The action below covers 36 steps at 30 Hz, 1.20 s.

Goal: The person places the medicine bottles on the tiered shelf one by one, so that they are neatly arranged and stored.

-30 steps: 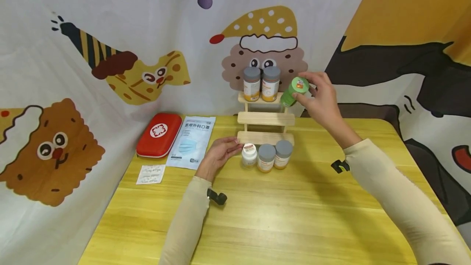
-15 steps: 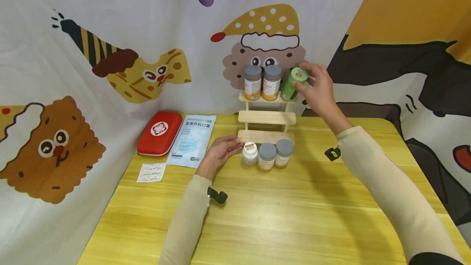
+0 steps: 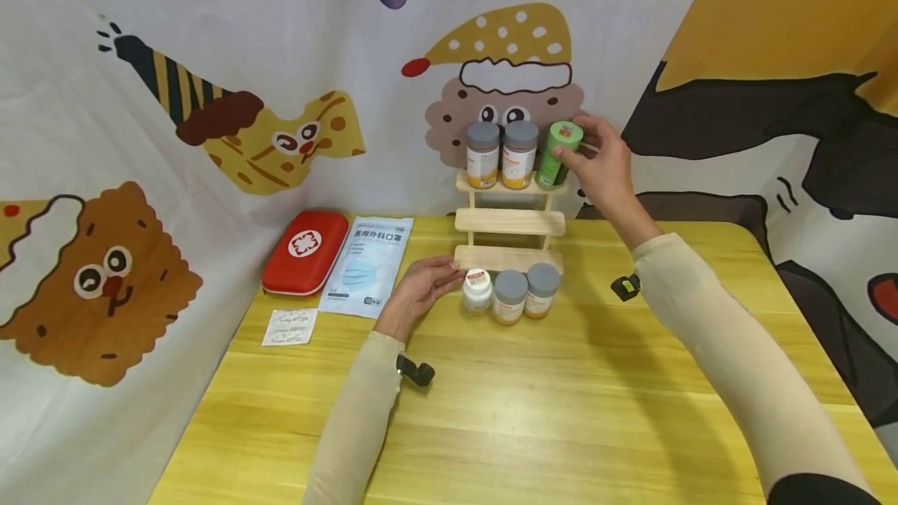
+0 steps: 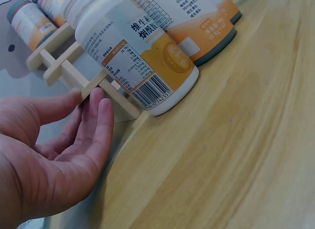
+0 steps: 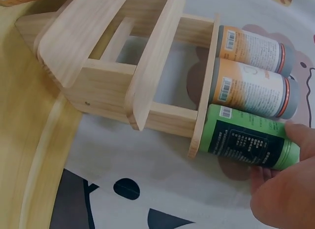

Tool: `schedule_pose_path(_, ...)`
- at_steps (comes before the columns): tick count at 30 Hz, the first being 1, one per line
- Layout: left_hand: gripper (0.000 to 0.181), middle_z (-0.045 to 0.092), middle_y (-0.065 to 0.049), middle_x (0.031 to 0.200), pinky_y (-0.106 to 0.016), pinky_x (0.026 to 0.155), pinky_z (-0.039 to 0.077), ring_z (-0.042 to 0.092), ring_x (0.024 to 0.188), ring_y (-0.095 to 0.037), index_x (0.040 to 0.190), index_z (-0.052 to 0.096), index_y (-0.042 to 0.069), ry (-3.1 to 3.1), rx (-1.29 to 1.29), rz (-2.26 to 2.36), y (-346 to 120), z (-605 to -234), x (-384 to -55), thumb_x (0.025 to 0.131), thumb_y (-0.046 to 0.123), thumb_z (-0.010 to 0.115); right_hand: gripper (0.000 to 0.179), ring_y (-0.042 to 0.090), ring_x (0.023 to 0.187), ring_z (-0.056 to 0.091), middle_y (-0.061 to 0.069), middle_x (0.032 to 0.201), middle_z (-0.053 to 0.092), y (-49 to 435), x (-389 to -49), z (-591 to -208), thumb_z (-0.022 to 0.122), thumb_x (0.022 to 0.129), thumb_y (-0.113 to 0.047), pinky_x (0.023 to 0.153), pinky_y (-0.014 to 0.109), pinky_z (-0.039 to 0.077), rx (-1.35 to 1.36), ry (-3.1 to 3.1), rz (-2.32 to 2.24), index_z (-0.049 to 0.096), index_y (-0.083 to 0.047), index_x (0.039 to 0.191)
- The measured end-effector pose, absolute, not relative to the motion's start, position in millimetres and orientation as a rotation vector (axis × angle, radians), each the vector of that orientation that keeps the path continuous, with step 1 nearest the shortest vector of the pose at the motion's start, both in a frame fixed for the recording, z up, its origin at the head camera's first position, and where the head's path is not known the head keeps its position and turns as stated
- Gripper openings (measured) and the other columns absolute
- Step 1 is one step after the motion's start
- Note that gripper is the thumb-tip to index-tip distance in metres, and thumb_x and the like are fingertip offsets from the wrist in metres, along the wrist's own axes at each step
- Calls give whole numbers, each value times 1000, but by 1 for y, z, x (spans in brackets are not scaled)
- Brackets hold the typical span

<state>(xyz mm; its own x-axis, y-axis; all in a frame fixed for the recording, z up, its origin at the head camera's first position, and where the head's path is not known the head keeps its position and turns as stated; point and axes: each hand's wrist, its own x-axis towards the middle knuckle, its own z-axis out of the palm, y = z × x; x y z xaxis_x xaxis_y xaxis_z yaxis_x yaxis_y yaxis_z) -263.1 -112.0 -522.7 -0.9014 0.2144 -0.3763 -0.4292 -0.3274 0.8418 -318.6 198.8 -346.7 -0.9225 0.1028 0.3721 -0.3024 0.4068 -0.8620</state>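
Note:
My right hand (image 3: 605, 164) holds a green bottle (image 5: 246, 136) near its lid, thumb on one side and fingers on the other. The bottle stands upright at the right end of the top tier of a small wooden three-step rack (image 3: 510, 220). Beside it on that tier are two grey-lidded bottles (image 3: 483, 156). My left hand (image 3: 422, 287) pinches the left end of the rack's lowest step between thumb and fingertips, as the left wrist view shows. Right by those fingers stands a white bottle (image 4: 140, 56), with two grey-lidded jars (image 3: 509, 298) to its right in front of the rack.
On the left of the wooden table (image 3: 491, 411) lie a red first-aid case (image 3: 305, 252), a blue-and-white mask packet (image 3: 366, 265) and a small white blister pack (image 3: 289, 326). A cartoon-printed cloth (image 3: 337, 37) hangs close behind the rack.
My right hand has brought the green bottle from a tilt to upright on the top tier, shifting slightly left and away from me. My left hand keeps its place on the rack.

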Motion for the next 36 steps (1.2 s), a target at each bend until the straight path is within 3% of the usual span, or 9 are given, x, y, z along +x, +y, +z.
schedule_pose_path(9,43,75,-11,106,-29,101,66,76,94,-15,147,53,-8,1520,-280,2272,-111,-523,-264,105,0,61,56,25,129,59,15,139,60,192,-324,-351,80,96,-20,119,40,55,137,-2275,1526,57,-5,145)
schedule_pose_path(17,44,76,-14,110,-34,107,63,76,95,-15,147,53,-9,1531,-276,2266,-110,-524,-263,105,1,61,55,25,127,61,15,138,61,192,-327,-357,80,96,-19,117,41,57,131,-2257,1508,57,-5,144)
schedule_pose_path(25,44,75,-14,111,-31,103,65,76,96,-16,147,53,-8,1530,-270,2262,-110,-523,-262,105,1,61,59,29,132,59,19,142,59,196,-325,-356,80,96,-19,120,39,54,161,-2295,1510,55,-3,146)
schedule_pose_path(31,44,76,-13,108,-30,102,66,76,96,-16,148,52,-8,1519,-281,2267,-112,-523,-263,105,1,60,66,27,137,56,15,148,55,203,-315,-359,82,94,-29,125,38,49,174,-2304,1454,53,-7,150)
schedule_pose_path(36,45,76,-12,107,-30,102,65,76,95,-16,149,52,-8,1521,-271,2265,-111,-521,-263,105,1,61,67,26,142,53,13,150,53,210,-299,-363,82,95,-29,126,39,47,223,-2276,1443,52,-8,151)
